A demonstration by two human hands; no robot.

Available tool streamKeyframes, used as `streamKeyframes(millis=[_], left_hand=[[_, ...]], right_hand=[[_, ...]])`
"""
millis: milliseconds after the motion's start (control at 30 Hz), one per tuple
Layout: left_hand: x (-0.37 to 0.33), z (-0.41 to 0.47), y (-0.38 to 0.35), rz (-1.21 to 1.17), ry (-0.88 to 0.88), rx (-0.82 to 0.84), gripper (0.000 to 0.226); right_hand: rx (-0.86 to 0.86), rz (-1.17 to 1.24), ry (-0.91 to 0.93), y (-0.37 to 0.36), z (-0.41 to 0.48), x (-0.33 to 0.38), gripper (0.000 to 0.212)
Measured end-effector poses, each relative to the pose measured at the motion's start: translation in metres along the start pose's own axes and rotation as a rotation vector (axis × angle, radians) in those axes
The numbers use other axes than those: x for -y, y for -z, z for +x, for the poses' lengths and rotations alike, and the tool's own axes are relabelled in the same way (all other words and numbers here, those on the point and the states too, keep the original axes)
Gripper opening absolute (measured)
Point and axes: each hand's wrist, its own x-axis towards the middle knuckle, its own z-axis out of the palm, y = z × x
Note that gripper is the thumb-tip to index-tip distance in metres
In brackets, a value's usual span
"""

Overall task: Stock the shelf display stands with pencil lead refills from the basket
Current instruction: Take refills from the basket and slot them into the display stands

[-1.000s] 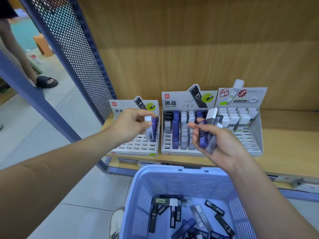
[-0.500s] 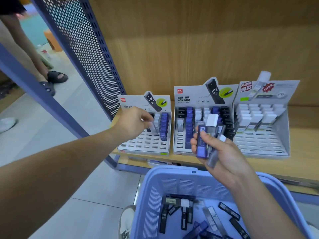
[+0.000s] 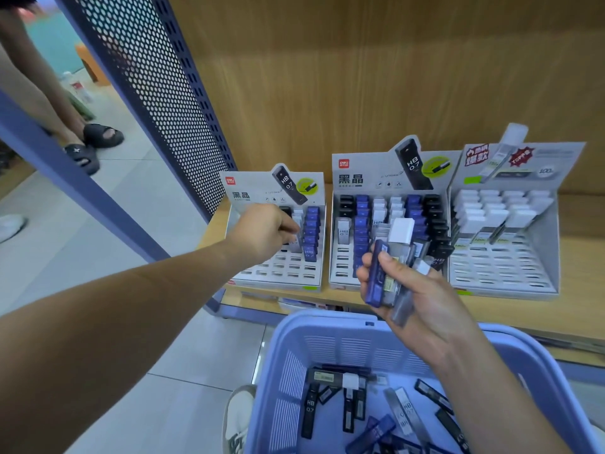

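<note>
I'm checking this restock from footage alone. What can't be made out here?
Head view: the left hand hides its own fingertips and whether they pinch a refill at the left stand.
The refills in the right hand overlap; their count is unclear.
The basket is cut off by the bottom edge.

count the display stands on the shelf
3. The left hand reaches into the left stand; the middle stand is behind the right hand; the right stand holds white refills. No more show.

Open front slots in left stand [image 3: 278,273]; perforated panel [image 3: 157,77] close alongside.
</note>
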Motion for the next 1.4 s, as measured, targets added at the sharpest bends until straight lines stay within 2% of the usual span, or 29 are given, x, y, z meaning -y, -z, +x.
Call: streamKeyframes(millis=[167,233,367,500,567,600,667,700,767,867,967,1033,1133,1267,1400], left_hand=[[0.014,0.006,-0.013,0.161,-0.088,0.099,0.025],[0.014,0.006,-0.015,0.218,-0.129,0.060,0.023],[0.005,0.005,-0.013,0.150,-0.113,-0.050,0.016],[0.000,0.009,-0.007,0.167,-0.051,-0.052,0.015],[-0.012,0.009,0.001,0.022,0.007,-0.041,0.013],[-0.021,0.008,0.007,-0.149,0.050,0.022,0.012],[-0.043,0.001,0.022,-0.522,0.130,0.274,0.014],[-0.053,-0.002,0.029,-0.609,0.132,0.395,0.019],[-0.069,-0.009,0.041,-0.630,0.084,0.562,0.028],[-0.081,-0.018,0.045,-0.592,0.018,0.654,0.027],[-0.077,-0.021,0.040,-0.619,0.009,0.633,0.022],[-0.070,-0.023,0.039,-0.625,-0.016,0.586,0.031],[-0.066,-0.032,0.037,-0.545,-0.093,0.474,0.035],[-0.063,-0.044,0.035,-0.484,-0.141,0.359,0.031],[-0.069,-0.048,0.041,-0.397,-0.208,0.287,0.029]], right_hand=[[-0.011,0.021,-0.010,0.000,-0.002,-0.001,0.034],[-0.026,0.010,-0.013,-0.002,-0.002,-0.002,0.032],[-0.043,-0.059,0.006,-0.007,-0.003,-0.004,0.027],[-0.084,-0.073,0.044,-0.009,-0.002,-0.004,0.022],[-0.130,-0.075,0.061,-0.007,0.000,-0.002,0.022],[-0.146,-0.070,0.068,-0.006,0.000,-0.001,0.022],[-0.164,-0.044,0.084,-0.005,0.000,-0.001,0.020],[-0.165,-0.026,0.093,-0.005,-0.001,-0.001,0.018],[-0.157,-0.001,0.106,-0.005,-0.001,-0.002,0.015],[-0.146,0.027,0.105,-0.006,-0.002,-0.001,0.016],[-0.137,0.061,0.086,-0.008,-0.004,-0.001,0.016],[-0.151,0.105,0.066,-0.009,-0.005,-0.002,0.014],[-0.190,0.163,0.057,-0.011,-0.007,-0.004,0.011],[-0.203,0.185,0.033,-0.013,-0.008,-0.007,0.022],[-0.185,0.180,-0.001,-0.015,-0.008,-0.008,0.018]])
